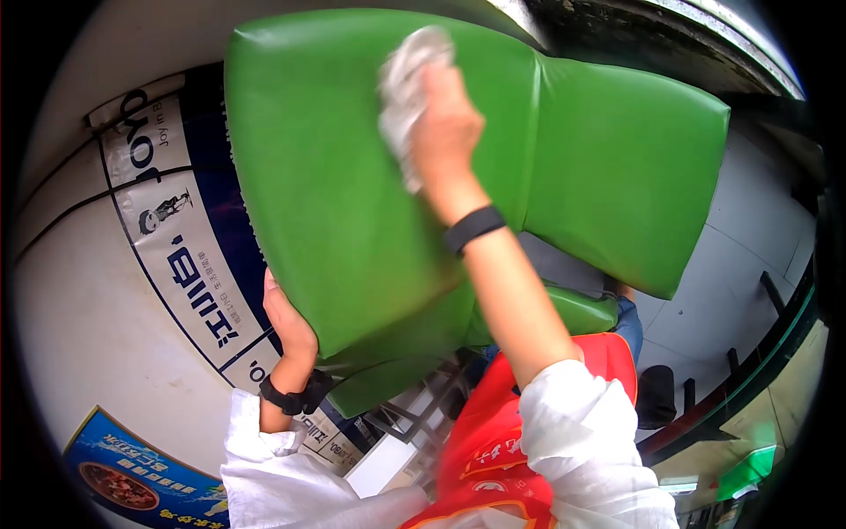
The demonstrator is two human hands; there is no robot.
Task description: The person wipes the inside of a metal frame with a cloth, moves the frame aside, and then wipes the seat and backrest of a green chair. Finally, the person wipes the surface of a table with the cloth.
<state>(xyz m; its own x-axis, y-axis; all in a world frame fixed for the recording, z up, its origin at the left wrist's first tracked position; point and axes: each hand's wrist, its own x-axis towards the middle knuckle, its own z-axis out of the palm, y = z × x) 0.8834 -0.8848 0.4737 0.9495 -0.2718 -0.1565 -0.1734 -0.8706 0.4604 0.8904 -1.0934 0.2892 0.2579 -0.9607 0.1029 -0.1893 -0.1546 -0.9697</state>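
Note:
A large green padded seat (326, 194), covered in shiny vinyl-like material and made of joined panels, fills the middle of the head view. My right hand (447, 132) is closed on a crumpled whitish cloth (407, 93) against the upper part of the left panel; hand and cloth are slightly blurred. At the seat's lower left edge, my left hand (291, 322) grips the side, with some fingers hidden behind it. Black bands circle both wrists.
A white, blue-striped printed banner (189, 238) runs along the left wall, above a blue food poster (141, 467). Below the seat are metal frame parts (419, 414). Grey floor tiles (749, 220) and a dark-edged glass panel (749, 353) lie at right.

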